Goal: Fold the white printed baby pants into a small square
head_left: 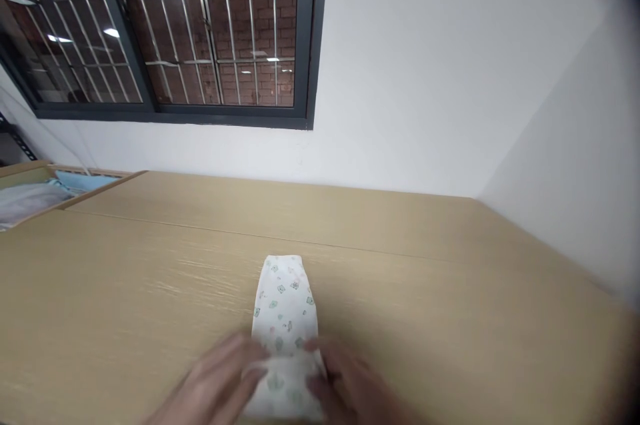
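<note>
Hands are motion-blurred and cut off by the bottom of the frame. The left hand (213,382) and right hand (350,382) are both at the near end of a white disposable diaper (284,305), held narrow, with fingers (257,362) curled onto it. Can't tell pinch from light press.

Diaper lies on the tabletop, long axis pointing away, low and centre in view. Near end is partly hidden by the hands and looks folded; layers hard to make out. Print is small green and pink motifs, no legible brand or text.

Table (150,278) is light wood-grain with a seam running across. Far left, a wooden-edged bin (95,188) holds grey cloth (30,205) and blue cloth (85,180), partly out of frame. Behind: white wall (400,65), dark-framed barred window (150,32), brick wall (260,12) beyond.
</note>
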Available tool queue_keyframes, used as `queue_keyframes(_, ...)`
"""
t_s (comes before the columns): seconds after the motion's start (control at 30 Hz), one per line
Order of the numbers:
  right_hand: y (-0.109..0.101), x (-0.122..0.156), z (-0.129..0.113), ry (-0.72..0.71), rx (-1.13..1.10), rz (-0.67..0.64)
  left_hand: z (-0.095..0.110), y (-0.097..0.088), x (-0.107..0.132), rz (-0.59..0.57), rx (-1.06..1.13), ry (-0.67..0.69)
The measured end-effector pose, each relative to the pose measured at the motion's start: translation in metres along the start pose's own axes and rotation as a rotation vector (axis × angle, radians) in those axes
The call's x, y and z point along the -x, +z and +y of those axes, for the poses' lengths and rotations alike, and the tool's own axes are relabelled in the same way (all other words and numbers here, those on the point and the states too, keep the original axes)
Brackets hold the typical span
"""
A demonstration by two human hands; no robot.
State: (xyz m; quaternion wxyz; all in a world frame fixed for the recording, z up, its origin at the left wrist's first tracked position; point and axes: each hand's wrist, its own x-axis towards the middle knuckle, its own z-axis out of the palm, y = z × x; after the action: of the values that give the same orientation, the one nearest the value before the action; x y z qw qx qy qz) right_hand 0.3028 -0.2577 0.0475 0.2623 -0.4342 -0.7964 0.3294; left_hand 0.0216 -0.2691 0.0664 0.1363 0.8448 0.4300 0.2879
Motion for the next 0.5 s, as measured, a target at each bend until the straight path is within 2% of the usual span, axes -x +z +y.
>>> queue_keyframes(0.1, -0.024, -0.048, -0.009, 0.019, -0.092, 0.068, -0.011, -0.01, -0.048, 0.076, 0.087, -0.038)
queue_keyframes(0.2, -0.033, -0.097, 0.001, -0.003, -0.027, 0.223, -0.035, 0.002, -0.102, 0.112, 0.015, -0.131)
queue_keyframes(0.3, -0.025, -0.142, 0.03, -0.048, 0.098, 0.338, -0.062, 0.02, -0.141, 0.11, -0.065, -0.194)
queue_keyframes(0.4, -0.013, -0.169, 0.058, -0.017, 0.15, 0.361, -0.069, 0.029, -0.158, 0.119, -0.156, -0.252)
queue_keyframes(0.5, -0.008, -0.173, 0.068, -0.011, 0.17, 0.382, -0.048, 0.03, -0.144, 0.142, -0.226, -0.25)
